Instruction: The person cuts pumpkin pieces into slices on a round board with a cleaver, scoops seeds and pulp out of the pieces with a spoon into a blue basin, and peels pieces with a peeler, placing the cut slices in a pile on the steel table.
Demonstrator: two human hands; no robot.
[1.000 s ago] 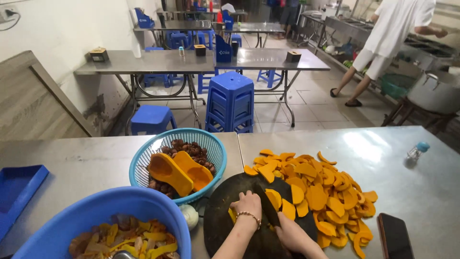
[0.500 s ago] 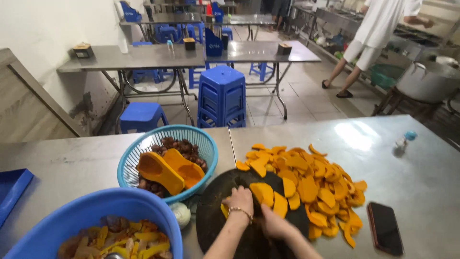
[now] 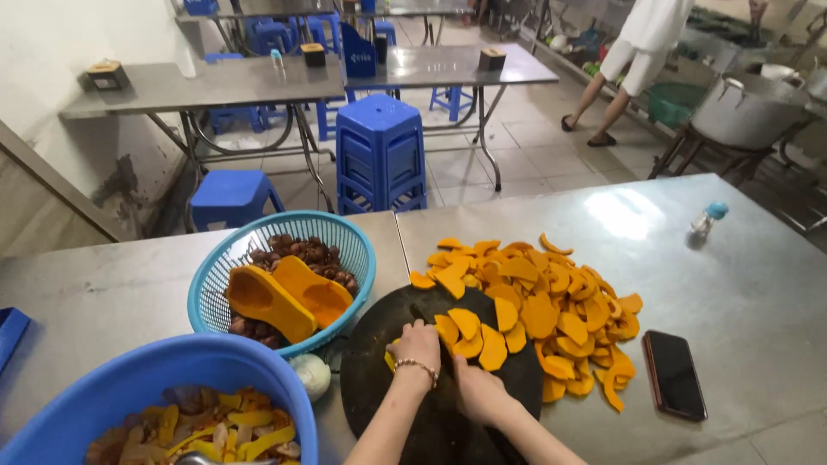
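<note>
Pumpkin piece (image 3: 392, 360) sits under the left hand (image 3: 419, 346), its grip closed on it.

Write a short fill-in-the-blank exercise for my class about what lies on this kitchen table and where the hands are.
1. Both hands, left hand and right hand, rest on a round, dark cutting ____.
2. The two squash halves lie in a ____ mesh basket.
3. The orange slices are piled on the steel ____.
4. A dark ____ lies flat, right of the slices.

Missing words: board; blue; table; phone
</note>
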